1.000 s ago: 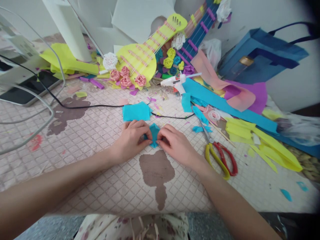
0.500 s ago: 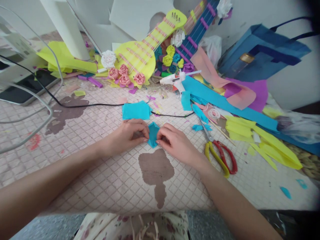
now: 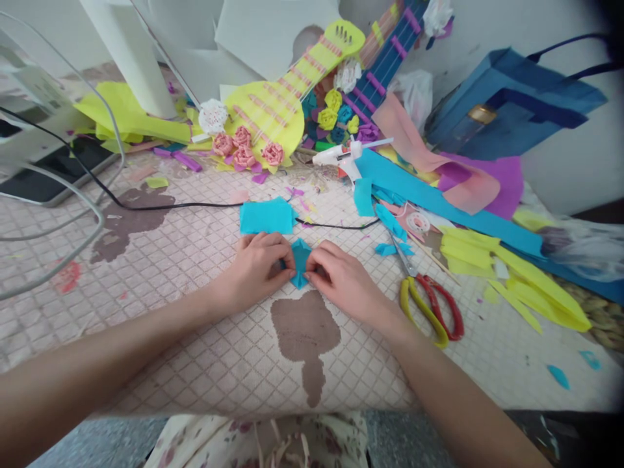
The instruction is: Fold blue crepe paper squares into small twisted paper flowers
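Note:
A small folded piece of blue crepe paper [image 3: 301,261] is pinched between both hands, just above the patterned tablecloth [image 3: 234,364]. My left hand [image 3: 260,268] grips its left edge, fingers curled and partly covering it. On the opposite edge, my right hand [image 3: 336,273] closes thumb and fingertips. Behind my left hand lies a stack of blue paper pieces [image 3: 266,216]. Scissors [image 3: 424,296] with one yellow and one red handle rest to the right of my right hand, blades pointing away from me.
A white glue gun [image 3: 341,155] lies beyond the hands, near a yellow paper guitar [image 3: 273,117] with pink paper roses. Blue, pink and yellow crepe strips [image 3: 517,279] cover the right side. A black cord [image 3: 185,205] crosses behind the blue stack. A blue bag [image 3: 487,97] stands at back right.
My left hand has shifted slightly right and covers more of the folded paper's left side. My right hand stays almost still.

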